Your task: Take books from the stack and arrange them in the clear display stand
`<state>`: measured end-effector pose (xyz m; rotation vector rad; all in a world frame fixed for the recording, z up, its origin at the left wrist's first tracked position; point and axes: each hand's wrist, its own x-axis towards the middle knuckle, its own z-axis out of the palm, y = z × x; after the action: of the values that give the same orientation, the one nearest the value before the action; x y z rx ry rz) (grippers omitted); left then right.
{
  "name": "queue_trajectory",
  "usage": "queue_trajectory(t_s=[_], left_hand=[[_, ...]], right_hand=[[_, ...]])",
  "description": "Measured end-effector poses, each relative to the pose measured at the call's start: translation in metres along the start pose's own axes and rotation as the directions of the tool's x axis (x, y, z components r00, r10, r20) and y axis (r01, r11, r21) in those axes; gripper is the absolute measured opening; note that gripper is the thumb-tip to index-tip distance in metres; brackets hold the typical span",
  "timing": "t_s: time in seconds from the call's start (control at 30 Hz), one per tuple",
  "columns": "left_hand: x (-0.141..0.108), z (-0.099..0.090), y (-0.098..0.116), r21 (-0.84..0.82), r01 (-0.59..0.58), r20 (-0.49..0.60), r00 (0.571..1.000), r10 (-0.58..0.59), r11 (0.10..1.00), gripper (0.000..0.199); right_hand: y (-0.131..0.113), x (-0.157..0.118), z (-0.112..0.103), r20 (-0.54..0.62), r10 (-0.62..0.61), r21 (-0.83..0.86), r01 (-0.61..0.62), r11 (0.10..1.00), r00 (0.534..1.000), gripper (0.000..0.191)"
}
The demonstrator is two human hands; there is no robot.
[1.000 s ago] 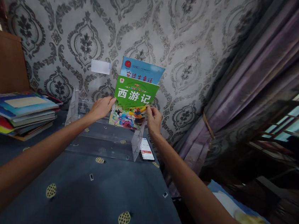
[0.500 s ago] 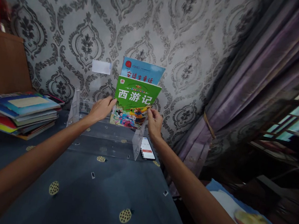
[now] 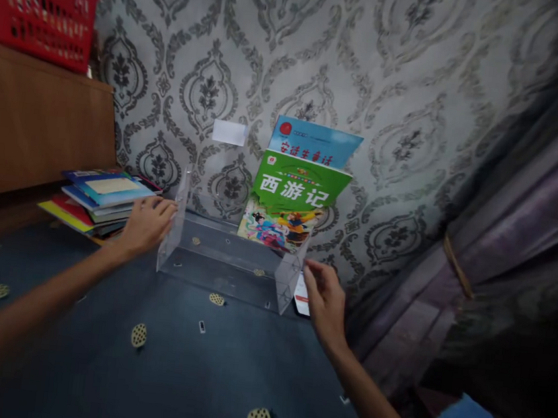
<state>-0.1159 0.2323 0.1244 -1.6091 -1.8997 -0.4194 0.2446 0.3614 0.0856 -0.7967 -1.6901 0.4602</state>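
A green book stands tilted in a clear stepped rack, with a blue book rising behind it. At the rack's left end panel is my left hand, its fingers loosely curled and holding nothing I can see. My right hand is just beside the right end panel, thumb and fingers apart and nothing between them. Both hands are off the books. Part of a phone shows between the right panel and my right hand.
A stack of books lies at the left, beside a brown box with a red basket on top. Patterned wallpaper is behind the rack. A purple curtain hangs at the right.
Both hands have let go of the green book. My left hand has moved left to the rack's end, and my right hand down beside the right panel. The view has turned left.
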Motion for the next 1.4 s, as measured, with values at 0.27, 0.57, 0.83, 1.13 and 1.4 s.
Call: queue_trajectory(t_s=[0.27,0.57,0.83,1.13,1.4], left_hand=[[0.003,-0.007,-0.082,0.185,0.179,0.116,0.972,-0.203,0.966,0.041],[-0.017,-0.006,-0.124,0.318,0.185,0.315,0.905,-0.288,0.930,0.041],[-0.035,-0.022,-0.113,0.369,0.065,0.377,0.902,-0.213,0.927,0.045],[-0.107,-0.068,-0.057,0.454,-0.102,0.414,0.904,-0.108,0.885,0.053],[-0.210,-0.066,0.004,0.298,-0.192,0.525,0.851,0.007,0.935,0.056]], right_hand=[[-0.003,-0.070,0.015,0.189,0.131,0.002,-0.134,0.991,0.973,0.030],[-0.006,-0.106,0.030,0.288,0.168,0.015,-0.180,0.984,0.943,0.035],[-0.025,-0.113,0.036,0.419,0.148,-0.011,-0.158,0.987,0.896,0.037],[-0.051,-0.124,0.060,0.538,0.108,0.063,-0.167,0.984,0.836,0.033],[-0.046,-0.134,0.053,0.588,0.118,0.089,-0.209,0.974,0.800,0.032]])
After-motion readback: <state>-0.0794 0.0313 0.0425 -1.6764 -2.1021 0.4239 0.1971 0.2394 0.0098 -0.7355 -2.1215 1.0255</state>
